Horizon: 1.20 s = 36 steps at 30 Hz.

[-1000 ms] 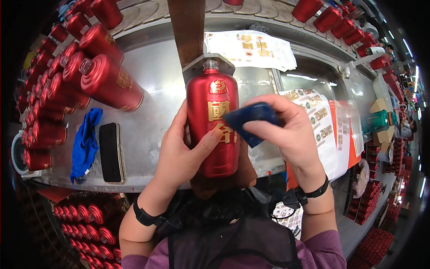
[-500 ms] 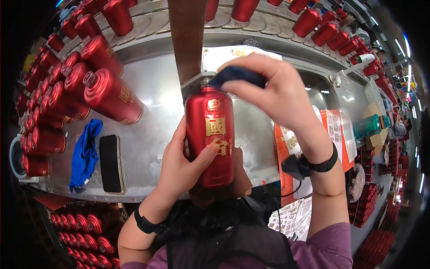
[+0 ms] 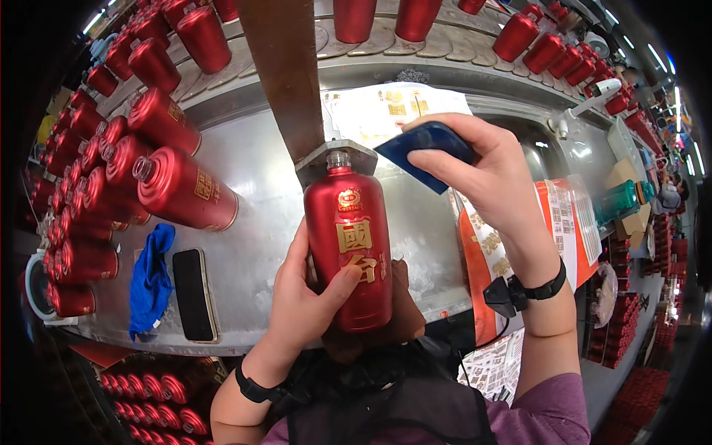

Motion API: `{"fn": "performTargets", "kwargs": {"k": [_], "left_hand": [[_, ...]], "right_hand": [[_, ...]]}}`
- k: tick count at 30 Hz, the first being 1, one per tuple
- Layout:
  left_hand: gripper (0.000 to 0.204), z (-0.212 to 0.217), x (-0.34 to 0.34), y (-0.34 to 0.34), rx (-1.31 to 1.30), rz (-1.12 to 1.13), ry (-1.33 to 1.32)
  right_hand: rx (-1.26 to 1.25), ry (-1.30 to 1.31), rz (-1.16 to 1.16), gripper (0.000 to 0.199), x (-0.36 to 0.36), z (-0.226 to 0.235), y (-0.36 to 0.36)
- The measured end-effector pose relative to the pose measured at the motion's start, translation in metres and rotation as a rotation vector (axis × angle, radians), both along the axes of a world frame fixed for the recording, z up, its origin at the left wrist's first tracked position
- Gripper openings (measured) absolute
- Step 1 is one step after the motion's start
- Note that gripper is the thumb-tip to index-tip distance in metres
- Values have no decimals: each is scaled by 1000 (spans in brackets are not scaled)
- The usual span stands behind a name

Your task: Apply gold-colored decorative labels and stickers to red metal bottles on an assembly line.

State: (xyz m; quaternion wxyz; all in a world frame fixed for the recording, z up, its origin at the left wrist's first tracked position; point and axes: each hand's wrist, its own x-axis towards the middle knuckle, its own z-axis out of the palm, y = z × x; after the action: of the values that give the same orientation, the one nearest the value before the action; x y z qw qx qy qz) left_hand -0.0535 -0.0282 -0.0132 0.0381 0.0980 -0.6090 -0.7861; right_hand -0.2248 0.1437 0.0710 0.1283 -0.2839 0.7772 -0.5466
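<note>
A red bottle (image 3: 348,200) with gold lettering and an uncapped clear neck lies in front of me, its neck at a metal bracket (image 3: 337,152). My left hand (image 3: 315,297) grips its lower left side, the thumb across the gold characters. Above and right of the bottle's shoulder, my right hand (image 3: 482,167) pinches a dark blue flat scraper (image 3: 434,152). The scraper is apart from the bottle. Behind it lies a white sheet with gold stickers (image 3: 397,107).
Several red bottles (image 3: 185,189) stand at the left, near a blue cloth (image 3: 152,278) and a phone (image 3: 194,293). A brown post (image 3: 285,67) rises ahead. Sticker sheets on orange backing (image 3: 482,245) lie right. A conveyor (image 3: 371,46) carries more bottles along the back.
My right hand has drawn the scraper away from the bottle's neck and shoulder, to the right. My left hand keeps its grip. The whole view has shifted slightly.
</note>
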Motion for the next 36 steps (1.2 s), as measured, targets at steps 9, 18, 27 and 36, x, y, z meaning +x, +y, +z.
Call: {"fn": "performTargets", "kwargs": {"k": [9,18,27,36], "left_hand": [[76,-4,2,-5,15,-38,-4],[75,-6,-9,-10,-5,112,57],[52,11,-40,-19,-346,164,82],[48,13,-42,-17,-287,163,34]], "right_hand": [[25,-122,46,30,4,-6,13],[46,-98,33,30,8,-4,19],[-26,-288,54,30,0,-7,17],[-71,-429,173,38,-20,-4,-5]]}}
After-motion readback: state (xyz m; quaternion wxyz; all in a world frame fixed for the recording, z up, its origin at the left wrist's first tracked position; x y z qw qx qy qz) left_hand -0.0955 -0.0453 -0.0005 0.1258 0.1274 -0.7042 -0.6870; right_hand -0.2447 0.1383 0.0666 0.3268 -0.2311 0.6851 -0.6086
